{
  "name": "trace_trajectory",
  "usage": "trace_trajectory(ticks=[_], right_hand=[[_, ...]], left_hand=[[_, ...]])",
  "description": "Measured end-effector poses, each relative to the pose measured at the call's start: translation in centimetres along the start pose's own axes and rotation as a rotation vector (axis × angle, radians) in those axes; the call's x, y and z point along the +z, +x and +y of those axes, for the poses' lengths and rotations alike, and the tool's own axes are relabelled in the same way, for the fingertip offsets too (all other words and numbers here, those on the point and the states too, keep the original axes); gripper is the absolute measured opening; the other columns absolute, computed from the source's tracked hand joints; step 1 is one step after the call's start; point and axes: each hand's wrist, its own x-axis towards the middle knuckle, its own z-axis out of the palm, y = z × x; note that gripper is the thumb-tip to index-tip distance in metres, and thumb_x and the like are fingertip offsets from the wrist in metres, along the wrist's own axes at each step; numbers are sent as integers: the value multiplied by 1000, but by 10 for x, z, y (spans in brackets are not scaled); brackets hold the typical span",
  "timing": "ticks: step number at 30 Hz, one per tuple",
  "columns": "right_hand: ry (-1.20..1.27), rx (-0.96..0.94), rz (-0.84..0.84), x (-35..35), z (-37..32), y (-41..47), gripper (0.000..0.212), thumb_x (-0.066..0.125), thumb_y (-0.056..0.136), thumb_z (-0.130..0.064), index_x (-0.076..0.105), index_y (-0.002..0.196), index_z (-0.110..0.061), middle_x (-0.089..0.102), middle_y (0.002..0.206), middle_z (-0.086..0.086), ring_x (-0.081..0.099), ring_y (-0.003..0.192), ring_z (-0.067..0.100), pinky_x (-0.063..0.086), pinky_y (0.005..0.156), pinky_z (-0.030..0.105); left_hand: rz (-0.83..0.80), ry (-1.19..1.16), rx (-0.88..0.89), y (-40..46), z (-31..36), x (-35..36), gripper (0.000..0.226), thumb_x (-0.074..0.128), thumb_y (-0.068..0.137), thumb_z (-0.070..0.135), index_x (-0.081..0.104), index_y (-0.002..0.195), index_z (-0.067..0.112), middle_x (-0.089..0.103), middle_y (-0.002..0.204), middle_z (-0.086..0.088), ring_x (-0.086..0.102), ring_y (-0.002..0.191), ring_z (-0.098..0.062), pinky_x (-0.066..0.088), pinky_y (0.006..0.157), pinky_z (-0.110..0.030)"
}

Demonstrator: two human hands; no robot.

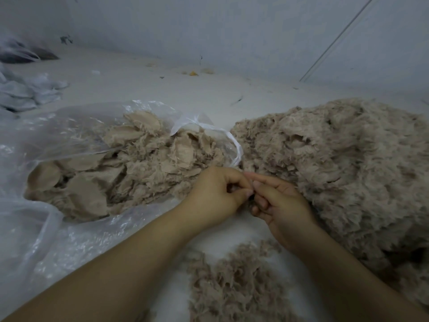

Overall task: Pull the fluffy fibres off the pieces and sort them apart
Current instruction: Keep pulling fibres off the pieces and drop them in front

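Beige fluffy pieces [120, 168] fill an open clear plastic bag [46, 140] on the left of the pale floor [162, 89]. A big heap of fluffy material [348, 163] lies on the right, and a smaller pile of loose fibres [232, 282] lies near the bottom between the forearms. Both hands meet in the middle: the left hand [216, 194] and right hand [281, 203] have curled fingers pinching a small tuft [251, 198], mostly hidden. No writing or labels can be read anywhere. Grey cloths [27, 91] lie far left.
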Motion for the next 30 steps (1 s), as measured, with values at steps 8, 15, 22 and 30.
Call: trace_trajectory(ticks=[8, 15, 22, 30], right_hand=[[11, 43, 77, 2, 0, 2, 25, 47, 99, -6, 60, 118, -17, 43, 45, -6, 43, 42, 3, 48, 49, 18], [-34, 59, 77, 1, -1, 3, 22, 50, 98, -4, 59, 116, -11, 42, 44, -6, 43, 42, 3, 46, 47, 18], [-68, 44, 78, 3, -2, 0, 21, 49, 98, -5, 69, 99, -7, 40, 45, -5, 40, 44, 4, 44, 47, 19], [-40, 21, 57, 4, -4, -1, 26, 45, 100, -7, 68, 110, -15, 37, 45, -5, 36, 47, 7, 41, 49, 20]], left_hand=[[-175, 26, -93, 0, -1, -3, 15, 63, 81, -6, 64, 69, 3, 56, 60, 0, 47, 54, -4, 40, 55, -18], [12, 205, -30, 1, -15, 5, 33, 77, 74, 15, 46, 63, 22, 48, 53, 9, 43, 48, -4, 41, 50, -29], [-25, 349, -57, 6, -19, 7, 9, 72, 78, 19, 66, 85, 17, 52, 52, 11, 49, 48, -1, 40, 50, -24], [-106, 5, -81, 2, -11, 4, 11, 68, 77, -3, 69, 68, 4, 59, 58, 4, 50, 51, -4, 43, 54, -21]])
